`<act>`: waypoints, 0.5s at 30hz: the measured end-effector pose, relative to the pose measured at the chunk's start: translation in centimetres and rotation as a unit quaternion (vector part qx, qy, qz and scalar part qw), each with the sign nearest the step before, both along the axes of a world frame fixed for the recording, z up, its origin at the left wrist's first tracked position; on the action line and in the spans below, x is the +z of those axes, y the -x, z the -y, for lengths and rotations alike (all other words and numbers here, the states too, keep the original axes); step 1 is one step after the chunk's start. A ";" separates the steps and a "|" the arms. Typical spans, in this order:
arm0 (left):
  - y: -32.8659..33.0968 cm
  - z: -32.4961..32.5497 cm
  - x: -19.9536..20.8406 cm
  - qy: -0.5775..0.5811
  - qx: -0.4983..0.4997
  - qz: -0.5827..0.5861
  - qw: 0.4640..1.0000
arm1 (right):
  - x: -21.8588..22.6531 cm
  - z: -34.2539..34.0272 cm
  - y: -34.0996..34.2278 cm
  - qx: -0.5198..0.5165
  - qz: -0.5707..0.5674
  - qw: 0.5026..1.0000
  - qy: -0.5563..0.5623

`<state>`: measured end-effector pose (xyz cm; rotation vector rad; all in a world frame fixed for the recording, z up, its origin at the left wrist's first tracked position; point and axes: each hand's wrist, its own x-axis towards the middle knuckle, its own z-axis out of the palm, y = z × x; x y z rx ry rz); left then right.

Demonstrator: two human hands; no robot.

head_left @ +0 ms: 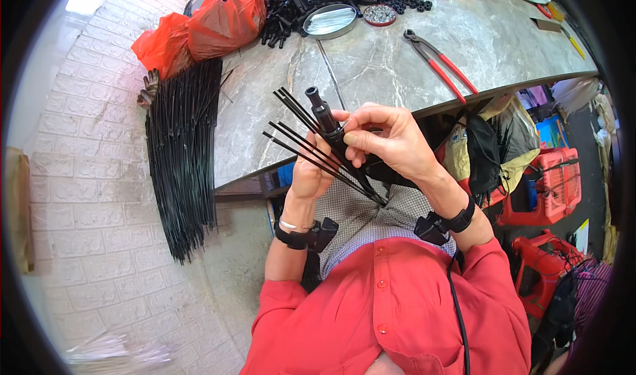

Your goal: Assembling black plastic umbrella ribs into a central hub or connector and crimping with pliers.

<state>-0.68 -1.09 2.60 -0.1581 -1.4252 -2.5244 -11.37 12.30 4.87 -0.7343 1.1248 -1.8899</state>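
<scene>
Black and stepped, a tubular piece (pixel 323 115) stands tilted in our left hand (pixel 310 177), which curls around it and several thin rods (pixel 308 150), just off the near edge of the bench (pixel 268 107). Our right hand (pixel 394 140) bends its thumb and forefinger close against the piece's side; whether they pinch something small, we cannot tell. Towards the bench's far edge we have a heap of black parts (pixel 291 7), an oval dish (pixel 318 36) and a round red tin (pixel 379 25). Red-handled pliers (pixel 434 65) lie by the near edge, rightward; a rod bundle (pixel 182 163) overhangs the left edge.
</scene>
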 end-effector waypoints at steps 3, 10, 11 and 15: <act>0.1 -0.3 -0.1 -0.052 -0.002 -0.009 0.999 | 0.1 0.4 -0.3 -0.007 0.010 1.000 0.013; 0.4 -0.2 -0.3 -0.091 0.028 0.022 0.995 | 0.5 0.8 -0.9 -0.038 0.059 0.998 0.006; 0.2 -0.2 -0.2 -0.089 0.027 0.024 0.995 | 0.7 0.8 -0.9 -0.036 0.059 0.998 0.009; 0.0 -0.5 -0.2 -0.066 0.040 0.048 0.996 | -0.1 0.9 -0.3 -0.044 0.023 0.999 0.001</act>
